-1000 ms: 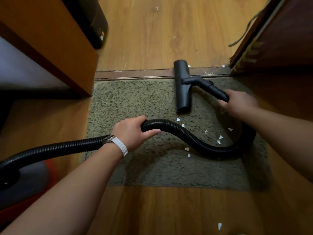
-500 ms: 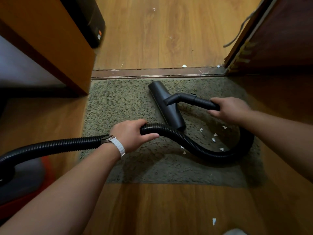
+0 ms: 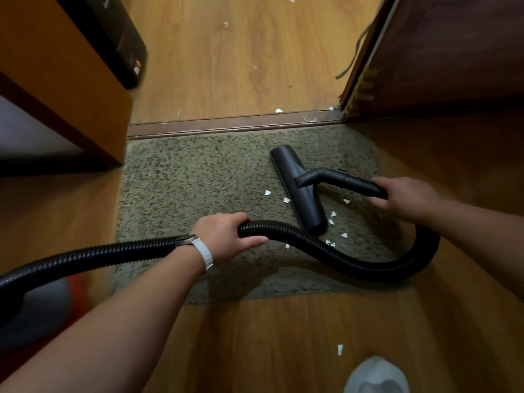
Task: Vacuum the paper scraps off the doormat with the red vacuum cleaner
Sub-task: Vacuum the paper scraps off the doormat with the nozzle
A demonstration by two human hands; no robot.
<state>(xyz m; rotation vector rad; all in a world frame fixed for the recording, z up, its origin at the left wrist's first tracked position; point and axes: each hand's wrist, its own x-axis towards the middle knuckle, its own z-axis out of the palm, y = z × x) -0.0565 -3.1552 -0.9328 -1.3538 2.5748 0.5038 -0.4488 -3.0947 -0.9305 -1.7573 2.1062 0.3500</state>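
Hands gripping hose and wand

Left hand (image 3: 226,236) is curled round the ribbed black vacuum hose (image 3: 354,262). Right hand (image 3: 405,198) clasps the rigid black wand tube (image 3: 354,182), just behind the flat black floor nozzle (image 3: 297,188). The nozzle rests on the shaggy grey-green doormat (image 3: 184,188) between both hands. Small white paper scraps (image 3: 331,221) lie beside it. The red-and-grey vacuum cleaner body (image 3: 42,313) sits outside the left forearm.

Floor (image 3: 241,52) was warm wood laminate w/ a dark threshold strip (image 3: 232,126) across the doorway. Orange-brown cabinet (image 3: 56,66) stood at left, dark door (image 3: 453,46) at right.
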